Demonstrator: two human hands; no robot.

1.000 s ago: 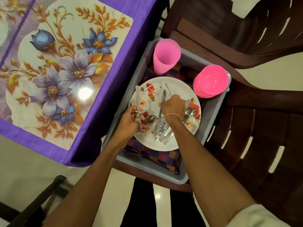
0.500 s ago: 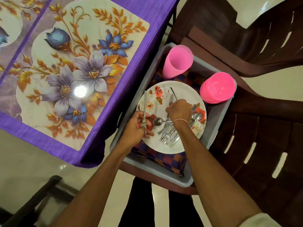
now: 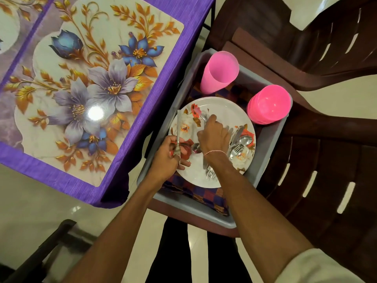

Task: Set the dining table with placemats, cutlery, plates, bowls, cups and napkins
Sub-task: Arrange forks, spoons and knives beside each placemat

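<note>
Left hand (image 3: 169, 155) grips fork (image 3: 178, 124). Right hand (image 3: 214, 135) has shifted up the plate (image 3: 224, 107) in the tray (image 3: 189, 205), now pinching one utensil (image 3: 204, 117) from the cutlery (image 3: 239, 145); placemat (image 3: 102, 78) awaits both

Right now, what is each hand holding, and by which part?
The left hand grips a silver metal fork near its tines, handle pointing away. The right hand pinches a silver cutlery piece; which part is hidden.
</note>
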